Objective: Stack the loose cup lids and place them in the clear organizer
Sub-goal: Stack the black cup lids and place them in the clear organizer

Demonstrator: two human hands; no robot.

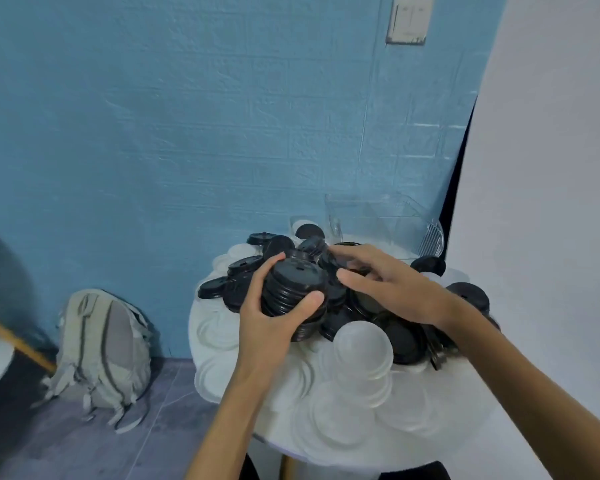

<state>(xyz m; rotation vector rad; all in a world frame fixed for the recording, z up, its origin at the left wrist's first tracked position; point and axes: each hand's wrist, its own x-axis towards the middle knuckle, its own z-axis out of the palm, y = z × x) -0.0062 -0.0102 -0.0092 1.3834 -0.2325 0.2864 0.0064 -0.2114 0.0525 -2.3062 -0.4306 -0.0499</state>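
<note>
No brand, label or writing can be read on anything here.

The left hand (269, 317) grips a stack of black lids (293, 289): its fingers (274, 263) curl over the far side of the stack and its thumb presses the near side, so the stack sits clamped between them, tilted a little toward the person. The right hand (392, 289) reaches into the heap of loose black lids (395, 332) just right of that stack. Its fingers are bent and spread over the lids, touching them, but whether they pinch one cannot be told, since the fingertips are hidden among the lids.

Below the right hand's fingers, nearer the person, stands a stack of clear lids (362, 358), with more clear and white lids spread flat over the round white worktop (201, 320). Beyond the fingers of both hands, at the far edge of the worktop against the blue wall (153, 116), stands the clear organizer (378, 220).

Left of the left hand, on the floor, a grey backpack (101, 351) leans against the wall.
</note>
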